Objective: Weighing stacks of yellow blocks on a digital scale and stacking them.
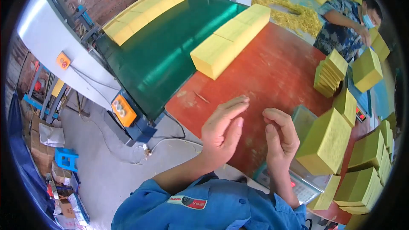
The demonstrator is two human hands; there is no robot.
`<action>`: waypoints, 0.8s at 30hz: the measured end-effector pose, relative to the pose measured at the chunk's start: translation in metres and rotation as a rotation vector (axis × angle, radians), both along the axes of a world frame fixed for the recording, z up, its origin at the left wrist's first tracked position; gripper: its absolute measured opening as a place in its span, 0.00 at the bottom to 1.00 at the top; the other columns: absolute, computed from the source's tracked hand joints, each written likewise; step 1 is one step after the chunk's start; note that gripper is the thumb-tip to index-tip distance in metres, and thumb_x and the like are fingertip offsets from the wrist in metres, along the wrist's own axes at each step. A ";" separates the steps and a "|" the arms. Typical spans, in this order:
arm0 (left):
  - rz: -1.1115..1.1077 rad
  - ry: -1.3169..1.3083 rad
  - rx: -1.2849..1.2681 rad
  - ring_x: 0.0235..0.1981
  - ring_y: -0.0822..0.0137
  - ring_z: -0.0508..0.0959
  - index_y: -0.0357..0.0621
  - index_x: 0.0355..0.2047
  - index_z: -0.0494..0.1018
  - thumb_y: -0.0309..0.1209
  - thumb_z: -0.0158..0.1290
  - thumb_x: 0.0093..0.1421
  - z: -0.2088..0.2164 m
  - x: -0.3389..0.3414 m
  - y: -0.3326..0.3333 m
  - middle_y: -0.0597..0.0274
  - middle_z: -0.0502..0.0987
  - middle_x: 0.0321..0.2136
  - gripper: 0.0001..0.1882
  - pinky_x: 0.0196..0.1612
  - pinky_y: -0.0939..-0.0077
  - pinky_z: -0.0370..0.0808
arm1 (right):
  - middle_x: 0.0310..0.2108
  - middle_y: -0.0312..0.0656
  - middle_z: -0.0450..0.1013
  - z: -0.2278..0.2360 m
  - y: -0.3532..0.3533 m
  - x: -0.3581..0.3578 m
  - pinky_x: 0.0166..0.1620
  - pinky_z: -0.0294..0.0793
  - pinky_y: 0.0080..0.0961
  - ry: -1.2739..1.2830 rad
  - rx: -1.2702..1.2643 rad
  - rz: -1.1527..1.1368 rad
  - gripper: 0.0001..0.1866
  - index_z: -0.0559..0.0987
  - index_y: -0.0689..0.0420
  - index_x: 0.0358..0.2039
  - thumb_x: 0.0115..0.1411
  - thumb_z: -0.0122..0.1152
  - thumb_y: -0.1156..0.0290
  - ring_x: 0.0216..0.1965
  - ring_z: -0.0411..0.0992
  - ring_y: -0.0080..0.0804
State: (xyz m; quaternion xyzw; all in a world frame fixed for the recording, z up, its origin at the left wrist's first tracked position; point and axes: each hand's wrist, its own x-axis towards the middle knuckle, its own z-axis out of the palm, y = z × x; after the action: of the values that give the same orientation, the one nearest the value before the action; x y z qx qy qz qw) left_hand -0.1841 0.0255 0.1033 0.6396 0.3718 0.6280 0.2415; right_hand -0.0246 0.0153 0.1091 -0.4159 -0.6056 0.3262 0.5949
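My left hand [221, 127] hovers above the near part of the red table [277, 66], fingers stretched and thumb apart, holding nothing. Facing it across a small gap is my right hand [281, 138], its fingers curved and thumb apart, with nothing in it. Close to the right hand stands a big yellow paper stack [327, 142], beside a clear plastic box [303, 117] partly hidden by my forearm. Beyond my hands, a long row of yellow paper blocks [232, 38] lies along the border of the red table and the green conveyor belt [170, 47].
Another yellow row [145, 15] sits on the belt's far side. A white machine [68, 51] with an orange button box [123, 110] stands left. More yellow stacks [362, 187] crowd the right, where a masked person [343, 27] works. A blue stool [66, 159] is on the floor.
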 end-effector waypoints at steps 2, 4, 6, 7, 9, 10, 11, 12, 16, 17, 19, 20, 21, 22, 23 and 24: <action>0.077 0.020 0.046 0.53 0.55 0.79 0.32 0.49 0.76 0.18 0.51 0.63 -0.004 -0.042 0.035 0.46 0.78 0.51 0.15 0.56 0.68 0.73 | 0.49 0.48 0.74 -0.005 0.041 -0.034 0.51 0.72 0.22 -0.019 0.037 -0.019 0.14 0.78 0.65 0.46 0.60 0.52 0.87 0.49 0.73 0.29; 0.114 0.108 0.020 0.57 0.58 0.74 0.31 0.53 0.73 0.18 0.46 0.66 -0.016 -0.085 0.078 0.47 0.75 0.54 0.15 0.61 0.68 0.68 | 0.48 0.46 0.74 -0.018 0.092 -0.066 0.51 0.74 0.23 -0.004 0.001 -0.043 0.15 0.78 0.64 0.48 0.60 0.54 0.86 0.49 0.73 0.29; 0.201 0.200 0.033 0.55 0.57 0.76 0.31 0.52 0.73 0.19 0.49 0.65 -0.028 -0.117 0.140 0.46 0.75 0.53 0.15 0.59 0.71 0.70 | 0.47 0.47 0.75 -0.042 0.158 -0.092 0.51 0.75 0.26 -0.070 0.048 -0.119 0.15 0.78 0.63 0.49 0.60 0.56 0.83 0.48 0.74 0.32; 0.245 0.271 0.050 0.54 0.57 0.77 0.30 0.51 0.73 0.20 0.51 0.64 -0.034 -0.132 0.173 0.45 0.75 0.53 0.15 0.59 0.72 0.71 | 0.47 0.48 0.76 -0.053 0.191 -0.103 0.51 0.75 0.27 -0.135 0.057 -0.146 0.16 0.78 0.62 0.49 0.60 0.57 0.81 0.48 0.75 0.36; 0.276 0.435 -0.085 0.54 0.55 0.77 0.31 0.56 0.70 0.26 0.56 0.62 -0.057 -0.158 0.236 0.43 0.75 0.53 0.22 0.58 0.71 0.71 | 0.47 0.50 0.76 -0.074 0.254 -0.125 0.52 0.75 0.32 -0.265 0.090 -0.198 0.17 0.78 0.61 0.50 0.59 0.60 0.77 0.49 0.75 0.44; 0.260 0.428 -0.083 0.54 0.55 0.77 0.31 0.56 0.70 0.26 0.56 0.62 -0.069 -0.164 0.264 0.43 0.75 0.53 0.22 0.58 0.71 0.71 | 0.48 0.51 0.76 -0.085 0.281 -0.132 0.53 0.74 0.35 -0.335 0.104 -0.223 0.17 0.78 0.61 0.49 0.59 0.62 0.75 0.50 0.75 0.47; 0.240 0.527 -0.192 0.55 0.55 0.77 0.31 0.58 0.68 0.30 0.57 0.61 -0.081 -0.168 0.289 0.43 0.75 0.54 0.26 0.59 0.69 0.71 | 0.48 0.51 0.76 -0.100 0.307 -0.138 0.53 0.74 0.35 -0.343 0.099 -0.236 0.17 0.78 0.61 0.49 0.59 0.62 0.75 0.50 0.75 0.47; 0.203 0.623 -0.300 0.56 0.54 0.76 0.32 0.61 0.66 0.33 0.59 0.61 -0.091 -0.163 0.310 0.43 0.75 0.55 0.31 0.59 0.68 0.71 | 0.47 0.50 0.76 -0.116 0.328 -0.135 0.53 0.74 0.37 -0.509 0.114 -0.299 0.17 0.78 0.61 0.48 0.58 0.62 0.74 0.51 0.74 0.48; -0.105 0.470 -0.653 0.56 0.51 0.76 0.35 0.65 0.61 0.41 0.60 0.58 -0.116 -0.179 0.343 0.42 0.74 0.57 0.39 0.58 0.63 0.72 | 0.47 0.47 0.76 -0.130 0.341 -0.151 0.51 0.72 0.42 -0.775 0.139 -0.365 0.15 0.79 0.60 0.44 0.56 0.62 0.71 0.51 0.71 0.47; -0.122 0.472 -0.666 0.56 0.51 0.76 0.35 0.65 0.61 0.41 0.60 0.58 -0.118 -0.178 0.344 0.42 0.74 0.57 0.39 0.58 0.63 0.72 | 0.47 0.47 0.76 -0.133 0.339 -0.148 0.51 0.72 0.42 -0.782 0.119 -0.371 0.15 0.79 0.60 0.44 0.56 0.62 0.71 0.51 0.71 0.47; -0.268 0.393 -0.706 0.57 0.55 0.76 0.35 0.66 0.60 0.37 0.61 0.58 -0.116 -0.175 0.340 0.45 0.75 0.56 0.39 0.58 0.65 0.72 | 0.45 0.45 0.76 -0.133 0.328 -0.143 0.47 0.72 0.42 -0.787 0.190 -0.422 0.12 0.80 0.59 0.41 0.56 0.62 0.70 0.49 0.72 0.45; -0.283 0.395 -0.717 0.57 0.55 0.76 0.35 0.66 0.60 0.37 0.61 0.58 -0.117 -0.173 0.334 0.45 0.75 0.56 0.39 0.58 0.65 0.72 | 0.45 0.45 0.76 -0.131 0.317 -0.141 0.47 0.72 0.42 -0.791 0.173 -0.428 0.12 0.80 0.59 0.41 0.56 0.62 0.70 0.49 0.72 0.45; -0.372 0.361 -0.731 0.57 0.57 0.76 0.36 0.66 0.61 0.36 0.61 0.58 -0.117 -0.169 0.328 0.46 0.75 0.56 0.38 0.58 0.65 0.72 | 0.43 0.44 0.76 -0.128 0.299 -0.137 0.46 0.72 0.43 -0.859 0.148 -0.491 0.11 0.80 0.58 0.39 0.56 0.62 0.69 0.48 0.72 0.44; -0.460 0.323 -0.749 0.57 0.59 0.76 0.38 0.66 0.62 0.34 0.61 0.58 -0.119 -0.166 0.320 0.48 0.76 0.56 0.37 0.58 0.66 0.72 | 0.41 0.44 0.76 -0.122 0.278 -0.135 0.45 0.71 0.43 -0.929 0.120 -0.549 0.10 0.80 0.58 0.37 0.56 0.63 0.67 0.46 0.73 0.44; -0.481 0.322 -0.769 0.57 0.59 0.76 0.38 0.66 0.62 0.34 0.61 0.58 -0.116 -0.162 0.309 0.48 0.76 0.56 0.37 0.58 0.66 0.72 | 0.41 0.44 0.76 -0.116 0.253 -0.128 0.45 0.71 0.43 -0.940 0.092 -0.553 0.10 0.80 0.58 0.37 0.56 0.63 0.67 0.46 0.73 0.44; -0.613 0.426 -0.724 0.58 0.61 0.74 0.38 0.66 0.61 0.31 0.62 0.58 -0.108 -0.154 0.297 0.50 0.75 0.57 0.38 0.60 0.67 0.69 | 0.39 0.43 0.76 -0.105 0.222 -0.114 0.43 0.71 0.43 -0.996 0.003 -0.545 0.10 0.80 0.57 0.35 0.55 0.64 0.66 0.44 0.73 0.43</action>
State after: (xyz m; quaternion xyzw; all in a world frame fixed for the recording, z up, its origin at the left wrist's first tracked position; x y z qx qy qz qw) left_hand -0.3377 0.3227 -0.0046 0.7083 0.4018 0.2155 0.5389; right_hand -0.1383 0.2374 0.0042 -0.6601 -0.6841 -0.0755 0.3009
